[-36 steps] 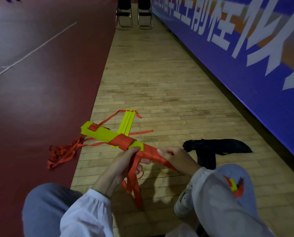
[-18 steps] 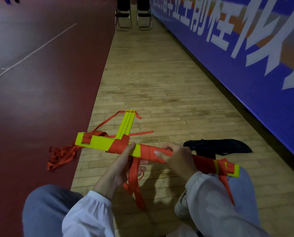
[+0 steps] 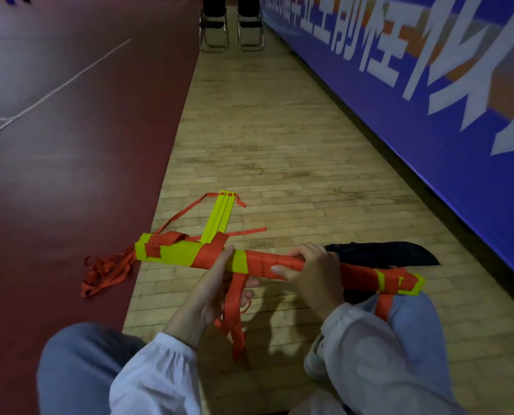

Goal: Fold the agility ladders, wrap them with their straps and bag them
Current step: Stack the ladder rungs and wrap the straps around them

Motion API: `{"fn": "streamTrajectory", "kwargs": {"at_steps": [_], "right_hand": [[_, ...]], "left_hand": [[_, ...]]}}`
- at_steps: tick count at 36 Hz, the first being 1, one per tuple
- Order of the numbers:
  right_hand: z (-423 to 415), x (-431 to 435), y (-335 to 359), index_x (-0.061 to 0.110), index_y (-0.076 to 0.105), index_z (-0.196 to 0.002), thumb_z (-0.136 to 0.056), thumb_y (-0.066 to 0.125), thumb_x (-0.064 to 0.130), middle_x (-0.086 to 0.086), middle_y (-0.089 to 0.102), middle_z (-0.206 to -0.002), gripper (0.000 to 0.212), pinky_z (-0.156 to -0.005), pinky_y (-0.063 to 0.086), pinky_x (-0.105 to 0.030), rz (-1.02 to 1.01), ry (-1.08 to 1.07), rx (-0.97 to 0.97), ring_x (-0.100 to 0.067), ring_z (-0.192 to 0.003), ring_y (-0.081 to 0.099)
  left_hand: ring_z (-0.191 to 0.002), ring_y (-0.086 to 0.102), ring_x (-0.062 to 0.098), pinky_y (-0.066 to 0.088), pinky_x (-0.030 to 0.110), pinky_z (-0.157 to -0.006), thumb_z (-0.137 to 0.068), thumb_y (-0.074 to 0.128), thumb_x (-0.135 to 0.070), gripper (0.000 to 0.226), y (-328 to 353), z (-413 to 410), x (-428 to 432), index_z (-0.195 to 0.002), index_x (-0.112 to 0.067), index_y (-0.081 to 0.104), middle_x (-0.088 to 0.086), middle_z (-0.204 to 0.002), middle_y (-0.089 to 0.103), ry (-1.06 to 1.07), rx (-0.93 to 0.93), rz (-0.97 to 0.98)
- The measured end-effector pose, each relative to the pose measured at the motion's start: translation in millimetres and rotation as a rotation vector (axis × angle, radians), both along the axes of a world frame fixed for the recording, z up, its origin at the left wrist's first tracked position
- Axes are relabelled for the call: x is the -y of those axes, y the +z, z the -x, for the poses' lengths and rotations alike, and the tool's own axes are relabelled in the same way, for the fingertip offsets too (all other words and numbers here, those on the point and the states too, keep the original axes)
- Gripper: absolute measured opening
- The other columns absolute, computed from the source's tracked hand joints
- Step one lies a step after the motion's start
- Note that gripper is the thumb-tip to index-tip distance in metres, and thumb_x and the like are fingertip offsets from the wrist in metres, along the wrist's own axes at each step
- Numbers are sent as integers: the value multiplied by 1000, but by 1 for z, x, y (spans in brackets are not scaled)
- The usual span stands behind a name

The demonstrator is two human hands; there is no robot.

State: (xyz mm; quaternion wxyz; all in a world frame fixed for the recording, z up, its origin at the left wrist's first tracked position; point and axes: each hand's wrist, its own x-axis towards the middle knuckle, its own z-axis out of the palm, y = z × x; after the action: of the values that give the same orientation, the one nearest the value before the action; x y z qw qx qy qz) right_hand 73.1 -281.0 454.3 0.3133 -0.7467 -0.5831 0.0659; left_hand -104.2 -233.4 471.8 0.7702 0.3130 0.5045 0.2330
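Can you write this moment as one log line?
step: wrapping | left hand: holds red strap tail under ladder bundle | right hand: grips bundle middle | black bag: on floor

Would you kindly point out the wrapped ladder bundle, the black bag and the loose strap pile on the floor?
wrapped ladder bundle [image 3: 176,254]: head view, yellow face near its left end.
black bag [image 3: 381,253]: head view, middle of the cloth.
loose strap pile [image 3: 107,271]: head view, centre of the tangle.
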Motion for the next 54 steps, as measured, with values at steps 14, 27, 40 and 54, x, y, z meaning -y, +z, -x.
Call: {"fn": "streamTrajectory", "kwargs": {"at_steps": [14,27,40,54], "right_hand": [[-25,-16,18,26,61,-64,-83,56,64,11,56,-65,42,-72,44,-28,447,215,-218,-10,-71,55],[-27,-24,13,18,45,-54,-79,56,70,2,36,-50,58,-60,30,-31,490,363,-396,-15,-51,38],[-19,-13,4,31,74,-75,-67,68,69,13,70,-77,39,-74,53,-28,321,86,-346,-6,-80,65],[-14,-4,-3,26,68,-94,-63,80,57,7,67,-99,45,-83,54,-29,266,103,-283,-9,-94,62]], "left_hand": [[-46,55,21,44,22,-42,-96,38,-51,60,-7,-2,8,-106,2,63,20,-76,67,-34,-15,-141],[-53,63,19,51,24,-48,-93,41,-56,60,-3,-3,7,-109,-3,63,13,-84,72,-44,-3,-101],[-49,62,19,48,21,-44,-86,34,-72,76,1,-1,3,-95,-2,61,15,-82,69,-125,66,39],[-39,52,17,41,19,-35,-100,34,-44,51,-6,-6,1,-107,0,59,12,-70,69,-26,-3,-68]]}}
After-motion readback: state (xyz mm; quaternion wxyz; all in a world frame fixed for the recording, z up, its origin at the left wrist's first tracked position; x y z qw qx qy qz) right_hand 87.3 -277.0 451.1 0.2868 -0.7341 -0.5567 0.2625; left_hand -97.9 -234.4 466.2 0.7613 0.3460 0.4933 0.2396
